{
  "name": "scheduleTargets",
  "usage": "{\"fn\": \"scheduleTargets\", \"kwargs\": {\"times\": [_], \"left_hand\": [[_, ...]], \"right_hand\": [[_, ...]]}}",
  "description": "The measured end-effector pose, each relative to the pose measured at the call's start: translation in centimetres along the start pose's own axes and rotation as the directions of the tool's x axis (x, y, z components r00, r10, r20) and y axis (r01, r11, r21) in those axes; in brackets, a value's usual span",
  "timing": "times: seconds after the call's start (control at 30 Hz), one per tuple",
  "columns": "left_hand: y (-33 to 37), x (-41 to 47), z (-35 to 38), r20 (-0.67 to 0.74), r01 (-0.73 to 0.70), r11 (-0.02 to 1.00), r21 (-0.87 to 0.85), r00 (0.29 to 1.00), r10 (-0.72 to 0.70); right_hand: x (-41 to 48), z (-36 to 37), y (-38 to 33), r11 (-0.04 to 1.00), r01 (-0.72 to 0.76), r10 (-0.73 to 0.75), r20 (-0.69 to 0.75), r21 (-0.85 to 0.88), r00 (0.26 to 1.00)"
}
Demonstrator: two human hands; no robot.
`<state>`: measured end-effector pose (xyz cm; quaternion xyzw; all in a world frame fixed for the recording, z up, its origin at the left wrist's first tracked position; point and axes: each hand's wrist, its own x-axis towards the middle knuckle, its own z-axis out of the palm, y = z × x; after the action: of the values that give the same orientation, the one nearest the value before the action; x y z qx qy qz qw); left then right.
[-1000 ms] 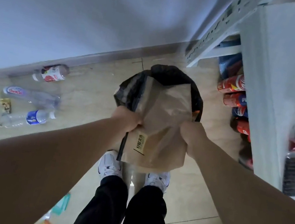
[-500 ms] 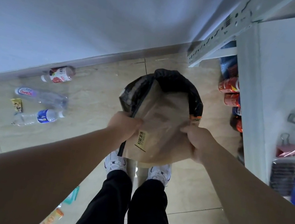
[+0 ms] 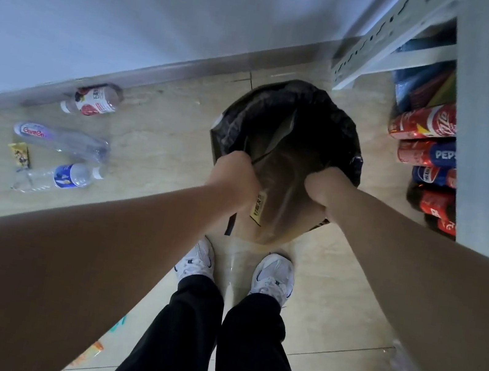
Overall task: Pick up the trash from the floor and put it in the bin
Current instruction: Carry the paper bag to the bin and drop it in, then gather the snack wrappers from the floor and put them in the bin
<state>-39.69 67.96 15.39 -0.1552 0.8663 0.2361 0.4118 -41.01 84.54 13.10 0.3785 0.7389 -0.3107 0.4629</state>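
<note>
With both hands closed on the near end of the paper bag (image 3: 278, 171) — left hand (image 3: 231, 176) at its left edge, right hand (image 3: 322, 187) at its right — the step in hand looks like stuffing the bag into the bin (image 3: 347, 134). The bag sits part-way in: far end down inside the black liner, near end with the label overhanging the near rim, above the shoes. Long axis runs from the person toward the wall, tilted nose-down into the bin. Next move, as I judge it — push or fold the near end under the rim, then let go. Three bottles (image 3: 61, 141) and a wrapper (image 3: 19, 152) lie on the floor (image 3: 159, 145) to the left, not yet collected.
</note>
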Motion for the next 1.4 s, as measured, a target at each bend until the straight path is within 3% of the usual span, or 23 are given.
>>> {"fn": "scheduleTargets", "kwargs": {"times": [0.13,0.23,0.33,0.47,0.7,0.83,1.03,1.23,1.4], "left_hand": [[-0.7,-1.4,-0.4,0.013,-0.003,0.998,-0.06,1.0,0.004],[-1.2,-3.0,-1.5,-0.011,-0.051,0.99,-0.133,0.999,0.05],[-2.0,-4.0,-2.3,-0.024,-0.072,0.989,-0.131,0.997,0.07],[-3.7,-5.6,-3.4,-0.014,-0.091,0.993,-0.076,0.996,0.09],[-7.6,-9.7,-6.1,0.027,0.045,0.987,-0.156,0.999,-0.041],[-11.0,-14.0,-7.5,0.02,0.106,0.962,-0.252,0.994,-0.104],[-18.5,-22.1,-9.2,-0.028,0.196,0.884,-0.424,0.973,-0.23],[-27.1,-30.8,-10.2,-0.072,0.273,0.777,-0.567,0.923,-0.377],[-34.4,-36.7,-7.2,-0.027,0.34,0.693,-0.636,0.888,-0.46]], "right_hand": [[-2.0,-0.3,1.2,0.985,0.003,0.002,-0.027,0.174,1.0],[-4.1,-1.0,2.0,0.978,0.043,-0.028,-0.074,0.202,0.997],[-5.7,-1.5,2.6,0.986,0.156,-0.148,-0.13,0.061,0.981],[-8.3,-1.6,3.0,0.96,0.255,-0.266,-0.096,-0.116,0.959],[-13.8,-1.5,0.9,0.882,0.334,-0.364,-0.031,-0.334,0.931],[-17.3,-0.5,-1.5,0.761,0.405,-0.46,0.019,-0.506,0.888],[-24.3,4.6,-5.4,0.524,0.504,-0.467,0.263,-0.687,0.844],[-32.0,13.3,-7.8,0.289,0.584,-0.418,0.449,-0.758,0.79],[-36.9,21.3,-7.2,0.147,0.624,-0.404,0.529,-0.768,0.746]]}}
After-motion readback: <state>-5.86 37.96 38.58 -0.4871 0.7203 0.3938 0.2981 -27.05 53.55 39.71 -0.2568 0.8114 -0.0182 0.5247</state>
